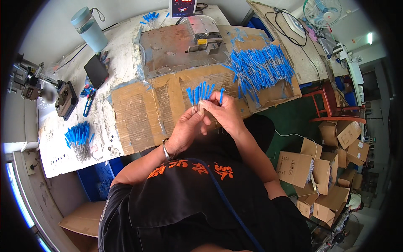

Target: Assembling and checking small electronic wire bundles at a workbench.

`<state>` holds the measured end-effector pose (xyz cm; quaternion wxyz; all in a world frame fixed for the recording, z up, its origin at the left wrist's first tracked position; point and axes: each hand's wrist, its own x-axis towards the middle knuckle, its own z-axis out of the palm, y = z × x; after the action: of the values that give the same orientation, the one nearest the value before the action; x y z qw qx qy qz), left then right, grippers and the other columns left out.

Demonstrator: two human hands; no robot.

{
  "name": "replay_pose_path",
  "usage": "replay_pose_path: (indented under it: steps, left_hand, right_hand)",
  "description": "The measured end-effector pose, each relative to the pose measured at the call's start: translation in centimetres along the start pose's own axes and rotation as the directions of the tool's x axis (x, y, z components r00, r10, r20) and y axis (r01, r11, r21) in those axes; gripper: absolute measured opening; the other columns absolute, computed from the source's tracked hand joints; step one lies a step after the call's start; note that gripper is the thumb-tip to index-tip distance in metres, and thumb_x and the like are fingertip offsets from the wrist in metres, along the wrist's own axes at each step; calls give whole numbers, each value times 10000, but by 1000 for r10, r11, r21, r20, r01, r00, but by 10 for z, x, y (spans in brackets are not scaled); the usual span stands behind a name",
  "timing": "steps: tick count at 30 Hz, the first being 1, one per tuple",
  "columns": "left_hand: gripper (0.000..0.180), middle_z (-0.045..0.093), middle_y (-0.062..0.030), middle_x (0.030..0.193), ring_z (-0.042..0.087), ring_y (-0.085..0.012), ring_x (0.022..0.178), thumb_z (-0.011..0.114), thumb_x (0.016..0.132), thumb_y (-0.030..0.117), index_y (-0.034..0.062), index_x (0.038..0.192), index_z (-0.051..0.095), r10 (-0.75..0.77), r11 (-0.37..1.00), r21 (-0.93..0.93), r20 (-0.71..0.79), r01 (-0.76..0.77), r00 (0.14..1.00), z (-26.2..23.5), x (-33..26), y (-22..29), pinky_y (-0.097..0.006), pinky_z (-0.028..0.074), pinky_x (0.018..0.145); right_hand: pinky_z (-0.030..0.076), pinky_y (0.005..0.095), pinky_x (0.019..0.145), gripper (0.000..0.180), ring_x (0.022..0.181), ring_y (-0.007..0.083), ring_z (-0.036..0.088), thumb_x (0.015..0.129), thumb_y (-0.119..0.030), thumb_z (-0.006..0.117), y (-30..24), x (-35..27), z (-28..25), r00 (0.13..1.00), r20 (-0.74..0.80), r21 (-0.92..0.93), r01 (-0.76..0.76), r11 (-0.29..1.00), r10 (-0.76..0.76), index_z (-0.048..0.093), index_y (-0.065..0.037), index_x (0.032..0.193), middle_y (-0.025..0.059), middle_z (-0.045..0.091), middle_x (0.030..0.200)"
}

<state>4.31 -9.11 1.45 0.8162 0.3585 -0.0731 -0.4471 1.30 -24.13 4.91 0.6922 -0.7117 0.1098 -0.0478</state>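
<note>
My left hand (187, 128) holds a fan of several thin wires with blue sleeves (199, 93), tips up, above the cardboard-covered bench (138, 113). My right hand (224, 111) pinches one more blue-sleeved wire (221, 95) right next to the fan, fingers touching the left hand. A big heap of the same blue-sleeved wires (260, 69) lies to the right on the cardboard. A smaller bundle (79, 138) lies at the left on the white table.
A small metal press (205, 41) sits on a steel plate behind the hands, with a digital display (183, 7) behind it. A teal bottle (90, 29), dark phone (96, 70), blue snips (88, 103) and a clamp tool (63, 98) lie left. Cardboard boxes (319, 168) and a red stool (331, 105) stand right.
</note>
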Motion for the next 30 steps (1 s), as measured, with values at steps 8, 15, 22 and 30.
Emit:
replay_pose_path:
  steps: [8,15,22,30]
  left_hand:
    - [208,617,-27,815,537,-106,624,445,967,281,90,962,528,-1,1000,-15,34,1,999,2,-1,2,-254,448,610]
    - [183,611,-24,785,531,-93,605,473,959,253,82,970,537,7,999,37,-17,-6,1000,3,-1,-2,-243,457,581]
    - [169,605,-48,769,540,-113,585,518,937,244,75,933,532,-115,974,195,-28,118,993,2,-2,0,-238,454,529]
    - [304,603,-63,799,524,-114,599,394,979,295,38,1036,547,-133,985,123,72,123,989,9,-5,5,-242,445,561]
  right_hand:
    - [438,230,457,183,484,64,517,863,-80,619,-9,-3,3,998,41,152,-50,987,44,514,-21,726,34,577,635]
    - [433,220,569,109,589,48,511,847,-118,652,3,-1,-3,993,51,178,-114,977,107,596,-37,800,-3,595,694]
    - [460,237,641,118,678,72,556,842,-130,653,-3,-2,-6,998,59,-10,-32,999,33,623,-33,901,4,615,734]
    - [488,327,352,101,394,161,531,852,-64,570,-18,-5,-5,962,217,232,-213,949,163,535,24,815,77,569,639]
